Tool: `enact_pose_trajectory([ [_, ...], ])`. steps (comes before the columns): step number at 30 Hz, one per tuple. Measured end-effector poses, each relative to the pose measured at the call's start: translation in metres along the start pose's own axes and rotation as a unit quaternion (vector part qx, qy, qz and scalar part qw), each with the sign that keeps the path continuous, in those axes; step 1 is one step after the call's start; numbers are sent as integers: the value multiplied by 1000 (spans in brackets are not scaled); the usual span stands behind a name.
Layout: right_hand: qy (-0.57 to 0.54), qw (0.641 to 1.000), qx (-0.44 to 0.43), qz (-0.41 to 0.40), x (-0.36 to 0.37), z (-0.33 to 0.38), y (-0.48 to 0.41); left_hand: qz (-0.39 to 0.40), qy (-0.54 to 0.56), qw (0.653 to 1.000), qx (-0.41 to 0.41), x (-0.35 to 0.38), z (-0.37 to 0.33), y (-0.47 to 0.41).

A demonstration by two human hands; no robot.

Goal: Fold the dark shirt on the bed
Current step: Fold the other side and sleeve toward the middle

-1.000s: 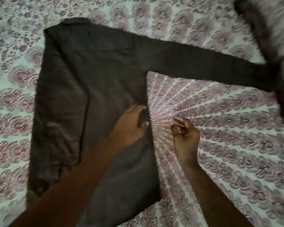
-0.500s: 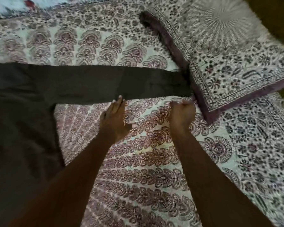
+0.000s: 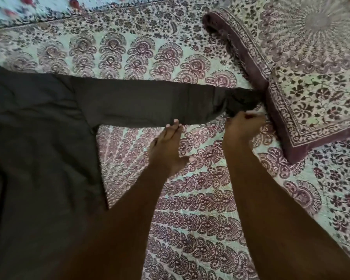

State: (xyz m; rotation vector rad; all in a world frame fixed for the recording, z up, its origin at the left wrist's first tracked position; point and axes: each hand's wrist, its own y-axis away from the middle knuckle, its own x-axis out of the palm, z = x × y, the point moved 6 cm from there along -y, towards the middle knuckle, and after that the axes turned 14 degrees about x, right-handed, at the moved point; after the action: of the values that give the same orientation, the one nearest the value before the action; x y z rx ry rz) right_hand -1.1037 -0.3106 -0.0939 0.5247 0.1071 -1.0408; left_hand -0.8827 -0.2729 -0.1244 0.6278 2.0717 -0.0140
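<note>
The dark shirt [image 3: 40, 142] lies flat on the patterned bedspread, its body filling the left side of the view. One long sleeve [image 3: 146, 102] stretches to the right toward a pillow. My right hand [image 3: 243, 128] grips the cuff end of that sleeve, which is lifted and crumpled a little. My left hand [image 3: 168, 150] rests with straight fingers on the bed, its fingertips touching the sleeve's lower edge near the middle. The shirt's other sleeve is out of view.
A pillow [image 3: 311, 77] in the same floral print with a maroon border lies at the upper right, close to the cuff. The bedspread [image 3: 190, 199] stretches around the shirt, and a lighter floral cloth [image 3: 28, 9] shows at the top left.
Both hands left the shirt's side seam and travelled right along the sleeve. My right hand has taken hold of the cuff and lifted it slightly; my left now touches the sleeve's edge.
</note>
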Motion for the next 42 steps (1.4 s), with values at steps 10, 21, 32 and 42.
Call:
enact_pose_trajectory([
  [10, 176, 762, -549, 294, 38, -18, 230, -258, 660, 690, -148, -99, 57, 71],
  [21, 443, 762, -435, 184, 116, -47, 334, -321, 722, 581, -197, -208, 210, 254],
  [32, 502, 718, -437, 204, 210, -42, 436, -465, 722, 465, -215, -296, 408, 379],
  [42, 412, 696, -524, 267, 280, -71, 554, -552, 382, 643, -369, -320, 563, 442],
])
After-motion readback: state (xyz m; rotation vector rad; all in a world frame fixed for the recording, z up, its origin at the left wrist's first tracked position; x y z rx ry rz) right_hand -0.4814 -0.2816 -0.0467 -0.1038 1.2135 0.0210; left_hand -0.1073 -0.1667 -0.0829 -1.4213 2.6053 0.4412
